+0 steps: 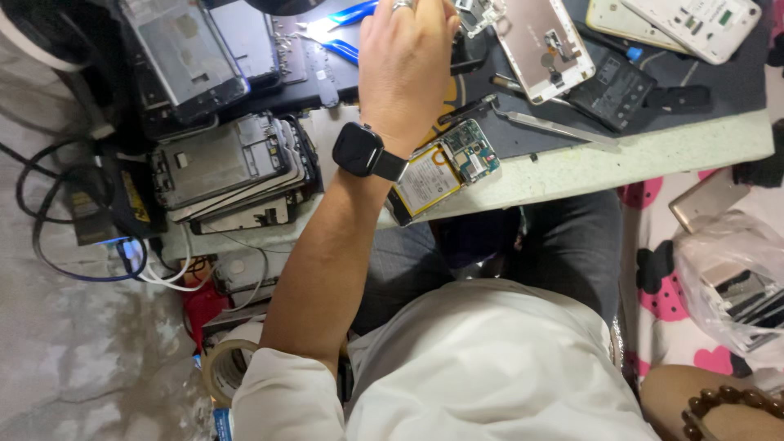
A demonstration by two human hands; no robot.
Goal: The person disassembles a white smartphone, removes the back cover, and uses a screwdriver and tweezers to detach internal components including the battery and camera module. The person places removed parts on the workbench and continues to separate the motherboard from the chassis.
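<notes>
1. Currently the left hand [404, 61] reaches over the worktop [694, 147], back of hand to the camera, with a watch [359, 149] on the wrist.
2. Grip: cannot tell. The fingers run past the top edge and curl behind the hand, so whether they are spread or pinching is hidden.
3. Nearest thing: a small part [478, 12] just beside the fingertips, at the top edge on the dark mat [653, 73]. Touching or not, unclear.
4. A white frame [543, 45] lies just right of that part. Blue pliers [347, 33] lie just left of the hand.
5. An open phone [445, 171], battery and board showing, sits at the worktop's near edge below the wrist, apart from the hand.
6. A metal tool [555, 126] lies on the mat between the open phone and the frame, untouched.
7. A stack of frames [229, 171] sits at the left; cables [49, 220] hang beyond it.
8. Right hand: not in view. A beaded wrist [727, 404] shows at the bottom right corner; whose it is, cannot tell.
9. Step, as a judgement: likely reaching or picking among small phone parts at the far side of the mat.
10. Any next move calls for a fine fingertip pinch and a low wrist, since loose parts crowd close around the hand.
</notes>
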